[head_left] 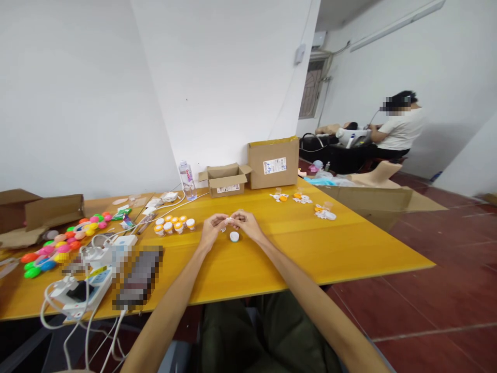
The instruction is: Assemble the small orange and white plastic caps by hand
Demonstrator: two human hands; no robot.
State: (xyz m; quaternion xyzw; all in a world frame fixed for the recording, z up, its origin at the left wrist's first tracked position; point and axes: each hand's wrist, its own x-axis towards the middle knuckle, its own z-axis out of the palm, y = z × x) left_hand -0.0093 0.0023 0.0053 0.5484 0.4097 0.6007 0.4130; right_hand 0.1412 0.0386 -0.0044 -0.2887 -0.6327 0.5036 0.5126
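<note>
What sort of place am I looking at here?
Likely a makeshift workroom: a yellow table with small capped vials, cardboard boxes by the wall, and another person working at a far bench.

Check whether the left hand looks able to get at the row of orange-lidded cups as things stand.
Probably yes: the orange-lidded cups stand just left of the left hand with bare table between, though both hands now pinch a small white piece.
</note>
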